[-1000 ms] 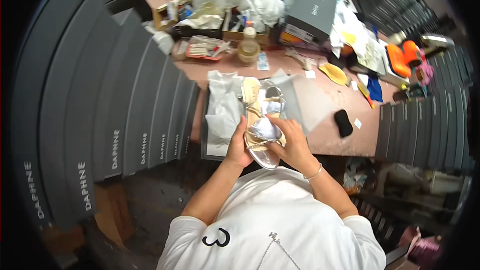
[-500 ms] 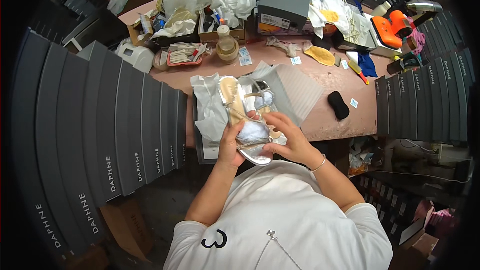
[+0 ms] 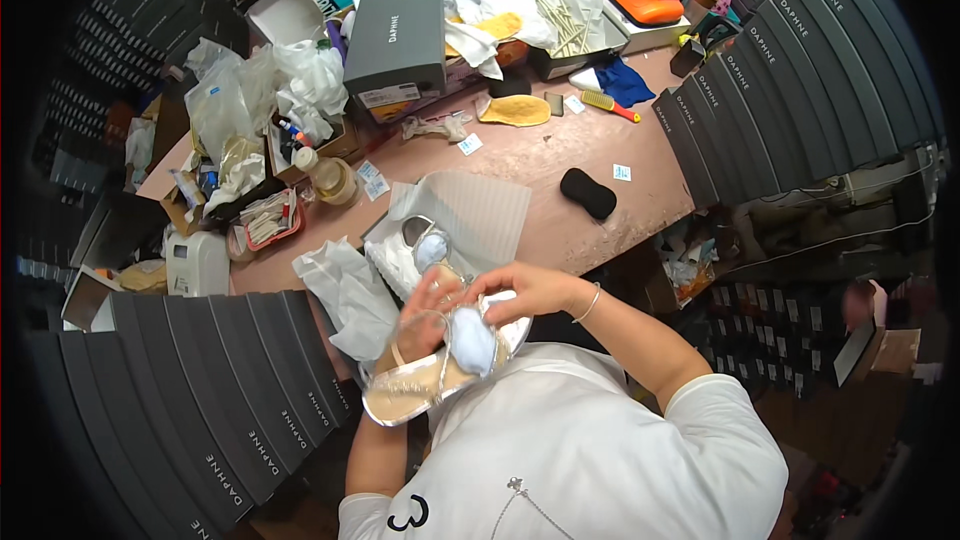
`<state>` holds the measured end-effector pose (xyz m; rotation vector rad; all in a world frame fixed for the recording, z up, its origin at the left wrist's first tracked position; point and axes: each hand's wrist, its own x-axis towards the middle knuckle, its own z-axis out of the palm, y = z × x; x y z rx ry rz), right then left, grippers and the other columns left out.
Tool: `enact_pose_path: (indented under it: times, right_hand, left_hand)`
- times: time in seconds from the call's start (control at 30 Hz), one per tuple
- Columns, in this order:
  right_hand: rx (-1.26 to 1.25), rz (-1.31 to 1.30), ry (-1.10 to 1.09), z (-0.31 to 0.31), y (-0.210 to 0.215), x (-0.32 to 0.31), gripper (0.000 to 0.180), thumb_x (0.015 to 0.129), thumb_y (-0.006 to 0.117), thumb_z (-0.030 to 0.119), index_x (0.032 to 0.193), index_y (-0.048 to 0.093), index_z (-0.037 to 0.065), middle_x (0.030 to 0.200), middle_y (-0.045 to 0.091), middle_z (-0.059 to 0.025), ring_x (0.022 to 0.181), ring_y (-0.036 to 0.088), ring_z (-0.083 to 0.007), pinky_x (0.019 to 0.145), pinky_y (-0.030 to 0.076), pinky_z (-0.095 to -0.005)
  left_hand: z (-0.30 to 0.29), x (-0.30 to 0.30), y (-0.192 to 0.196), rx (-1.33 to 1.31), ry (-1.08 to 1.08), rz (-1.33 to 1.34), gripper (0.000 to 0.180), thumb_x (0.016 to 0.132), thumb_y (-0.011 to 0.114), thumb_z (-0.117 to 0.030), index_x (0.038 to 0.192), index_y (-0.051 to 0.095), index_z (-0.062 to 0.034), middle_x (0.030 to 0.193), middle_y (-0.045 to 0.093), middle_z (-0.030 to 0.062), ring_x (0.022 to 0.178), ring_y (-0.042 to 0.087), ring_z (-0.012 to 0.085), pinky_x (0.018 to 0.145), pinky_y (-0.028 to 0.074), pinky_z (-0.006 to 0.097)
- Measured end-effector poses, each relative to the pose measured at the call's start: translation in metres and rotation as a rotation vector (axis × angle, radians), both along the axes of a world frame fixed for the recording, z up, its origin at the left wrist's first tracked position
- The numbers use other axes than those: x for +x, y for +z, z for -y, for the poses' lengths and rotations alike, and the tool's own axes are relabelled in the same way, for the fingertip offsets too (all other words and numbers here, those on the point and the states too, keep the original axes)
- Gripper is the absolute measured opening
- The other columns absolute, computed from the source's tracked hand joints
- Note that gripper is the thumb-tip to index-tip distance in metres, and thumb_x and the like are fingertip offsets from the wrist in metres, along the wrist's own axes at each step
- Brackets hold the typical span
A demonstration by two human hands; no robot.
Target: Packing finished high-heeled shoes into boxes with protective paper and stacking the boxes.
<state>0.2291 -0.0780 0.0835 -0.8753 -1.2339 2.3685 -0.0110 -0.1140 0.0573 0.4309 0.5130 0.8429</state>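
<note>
A silver strappy sandal (image 3: pixel 408 388) is tilted in front of my chest, its beige insole showing and a pale wad of stuffing (image 3: pixel 472 342) under its straps. My left hand (image 3: pixel 418 325) grips it from behind, partly hidden by the sandal. At the toe end, the fingers of my right hand (image 3: pixel 535 292) are closed on the sandal's edge. Just beyond my hands, a second stuffed sandal (image 3: pixel 432 248) lies among white tissue paper (image 3: pixel 345 290) and a translucent wrapping sheet (image 3: pixel 475 210). The box under them is mostly hidden.
Dark shoeboxes are stacked at left (image 3: pixel 200 390) and right (image 3: pixel 780 90). On the pink table (image 3: pixel 520 160) are a black sponge-like pad (image 3: pixel 588 193), a yellow insole-shaped pad (image 3: pixel 514 110), a brush (image 3: pixel 610 105), a jar (image 3: pixel 330 180) and a tray of sticks (image 3: pixel 270 220).
The sandal has swung from upright to slanting, its heel end now at lower left, close to my body. My hands have turned with it. The whole view has rotated and shifted.
</note>
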Motion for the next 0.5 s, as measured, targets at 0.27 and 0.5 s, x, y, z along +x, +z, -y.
enact_pose_path:
  times: [0.27,0.5]
  right_hand:
    - [1.009,0.859,-0.440,-0.040,-0.062,0.120,0.050,0.073,0.077,0.025,0.114,0.058,0.003,0.114,0.059,-0.0193,0.105,0.057,-0.0328,0.088,0.046,-0.0415]
    - [1.005,1.134,-0.440,-0.084,-0.166,0.192,0.048,0.077,0.068,0.012,0.122,0.052,0.006,0.129,0.048,-0.0227,0.117,0.047,-0.0389,0.099,0.038,-0.0461]
  left_hand:
    - [0.009,0.065,0.010,-0.112,-0.228,-0.284,0.050,0.090,0.060,-0.015,0.136,0.044,-0.0040,0.134,0.049,0.0119,0.118,0.052,0.0209,0.100,0.042,0.033]
    - [-0.036,0.091,-0.009,-0.042,-0.074,-0.487,0.030,0.089,0.056,-0.007,0.118,0.058,-0.0022,0.115,0.059,0.0103,0.110,0.055,0.0187,0.098,0.043,0.032]
